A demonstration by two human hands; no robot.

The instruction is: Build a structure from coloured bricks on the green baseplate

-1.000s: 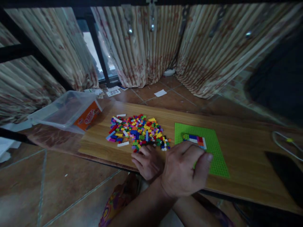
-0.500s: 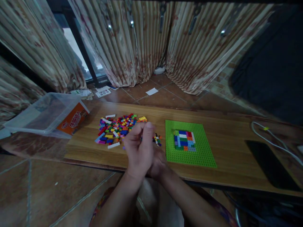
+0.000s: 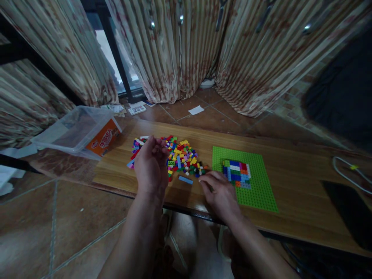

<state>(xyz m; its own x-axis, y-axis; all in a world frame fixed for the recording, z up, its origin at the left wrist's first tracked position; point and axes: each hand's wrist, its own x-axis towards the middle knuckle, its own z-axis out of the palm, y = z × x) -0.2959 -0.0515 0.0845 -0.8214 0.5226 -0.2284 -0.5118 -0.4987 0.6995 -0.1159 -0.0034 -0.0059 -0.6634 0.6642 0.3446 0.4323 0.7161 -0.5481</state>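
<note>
My left hand point(image 3: 151, 166) is raised over the left part of a heap of mixed toy building bricks point(image 3: 180, 153), palm turned up and fingers curled inward. Whatever lies inside those fingers is hidden. At the heap's right end, my right hand point(image 3: 220, 193) is low over the table, thumb and fingertips drawn together beside some dark bricks point(image 3: 200, 169). Any piece in that pinch is too small to make out. A long blue brick point(image 3: 185, 179) lies apart between the hands. Right of my right hand, a flat patch of coloured bricks point(image 3: 236, 172) sits on a green baseplate point(image 3: 263, 190).
On the wooden table point(image 3: 299, 197), a dark flat slab point(image 3: 345, 213) and a white cable point(image 3: 345, 179) lie at the right. A clear plastic bin point(image 3: 72, 133) with an orange label stands beyond the left end. Striped curtains point(image 3: 192, 50) hang behind.
My hands, together in front of the heap before, have parted: the left moved left, the right moved right and down toward the dark bricks. The view has shifted slightly left.
</note>
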